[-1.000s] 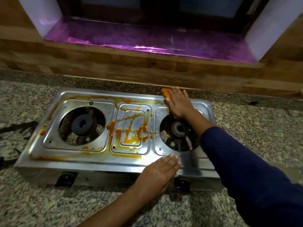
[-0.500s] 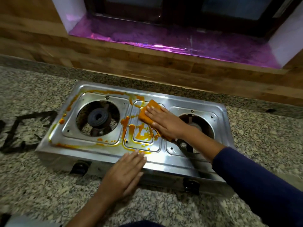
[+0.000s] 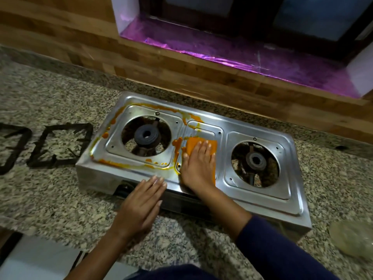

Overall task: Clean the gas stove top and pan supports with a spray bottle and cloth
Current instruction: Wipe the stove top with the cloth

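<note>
A steel two-burner gas stove (image 3: pixel 290 158) sits on the granite counter, its pan supports taken off. Orange sauce smears ring the left burner (image 3: pixel 145 135) and the back of the centre panel. My right hand (image 3: pixel 198 166) presses flat on an orange cloth (image 3: pixel 193 143) over the centre panel, fingers pointing away from me. My left hand (image 3: pixel 139 203) lies flat on the stove's front edge, fingers together, holding nothing. The right burner (image 3: pixel 255 160) side looks wiped. No spray bottle is in view.
Two black pan supports (image 3: pixel 58 146) lie on the counter left of the stove. A clear lumpy object (image 3: pixel 353 239) sits at the right near the counter edge. A wooden wall and a purple-lined window sill (image 3: pixel 242 55) run behind the stove.
My right hand has dragged the cloth from the back right corner across to the centre panel and toward the front, clearing most of the sauce there. My left hand has slid left along the front edge.
</note>
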The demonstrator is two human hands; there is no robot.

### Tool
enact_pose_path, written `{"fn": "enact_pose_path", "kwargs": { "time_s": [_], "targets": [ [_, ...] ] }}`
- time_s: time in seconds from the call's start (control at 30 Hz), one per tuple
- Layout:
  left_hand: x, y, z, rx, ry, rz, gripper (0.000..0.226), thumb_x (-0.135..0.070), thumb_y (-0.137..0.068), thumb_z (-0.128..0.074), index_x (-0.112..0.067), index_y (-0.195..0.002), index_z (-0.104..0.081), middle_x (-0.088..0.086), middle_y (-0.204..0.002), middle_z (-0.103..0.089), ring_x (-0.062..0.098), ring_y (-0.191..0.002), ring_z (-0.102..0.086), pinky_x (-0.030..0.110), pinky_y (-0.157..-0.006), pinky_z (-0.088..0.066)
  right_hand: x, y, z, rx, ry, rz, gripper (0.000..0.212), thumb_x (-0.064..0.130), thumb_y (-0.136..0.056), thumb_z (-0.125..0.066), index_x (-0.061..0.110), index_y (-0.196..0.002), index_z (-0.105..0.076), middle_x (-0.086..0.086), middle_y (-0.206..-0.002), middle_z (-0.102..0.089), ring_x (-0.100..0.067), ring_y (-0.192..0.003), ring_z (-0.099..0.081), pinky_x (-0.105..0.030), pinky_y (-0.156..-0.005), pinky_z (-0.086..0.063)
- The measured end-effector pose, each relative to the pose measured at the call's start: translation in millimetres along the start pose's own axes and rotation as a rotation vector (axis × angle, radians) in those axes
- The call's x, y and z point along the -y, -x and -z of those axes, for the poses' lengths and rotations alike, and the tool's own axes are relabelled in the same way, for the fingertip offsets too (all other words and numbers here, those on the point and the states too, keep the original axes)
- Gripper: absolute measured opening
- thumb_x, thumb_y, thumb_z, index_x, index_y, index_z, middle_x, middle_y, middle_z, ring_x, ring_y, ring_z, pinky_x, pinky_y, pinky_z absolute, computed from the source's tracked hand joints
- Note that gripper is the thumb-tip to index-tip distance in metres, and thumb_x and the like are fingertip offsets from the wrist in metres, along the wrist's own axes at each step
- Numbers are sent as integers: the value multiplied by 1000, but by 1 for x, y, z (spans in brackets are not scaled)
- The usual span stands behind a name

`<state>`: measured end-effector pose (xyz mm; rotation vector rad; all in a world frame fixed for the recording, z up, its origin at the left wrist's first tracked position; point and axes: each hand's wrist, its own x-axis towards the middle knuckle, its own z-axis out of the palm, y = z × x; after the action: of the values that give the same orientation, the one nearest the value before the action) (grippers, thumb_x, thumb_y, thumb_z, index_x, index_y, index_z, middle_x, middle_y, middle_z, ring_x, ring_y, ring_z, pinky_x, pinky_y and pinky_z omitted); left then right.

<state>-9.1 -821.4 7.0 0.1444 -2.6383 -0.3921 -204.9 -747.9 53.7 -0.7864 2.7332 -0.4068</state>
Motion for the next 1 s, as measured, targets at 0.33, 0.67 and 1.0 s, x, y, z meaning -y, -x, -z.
{"fn": "enact_pose_path", "kwargs": {
  "time_s": [0.33,0.67,1.0],
  "targets": [
    [25,13,17,-14,89,19,43,-16,-98,-47,-5,-140,-50,8,-150,-43,23,-143,-36,47,-112,-37,27,-135,23,-8,53,154,60,38,-106,-19,9,-155,-4,-12,-164,2,-25,-151,5,-42,-120,4],
    [31,20,23,-41,121,35,49,-12,-92,-59,-7,-139,-51,6,-149,-46,22,-143,-37,43,-112,-39,-23,-75,31,237,75,831,53,38,-103,-26,24,-154,-23,3,-162,-16,-10,-151,-5,-31,-121,2],
    [35,23,17,-25,143,47,49,-17,-94,-55,-8,-141,-49,5,-150,-44,21,-143,-36,47,-110,-40,-4,26,1,112,12,616,58,49,-102,-16,27,-156,-15,9,-162,-6,-4,-150,2,-31,-122,1]
  ]
}}
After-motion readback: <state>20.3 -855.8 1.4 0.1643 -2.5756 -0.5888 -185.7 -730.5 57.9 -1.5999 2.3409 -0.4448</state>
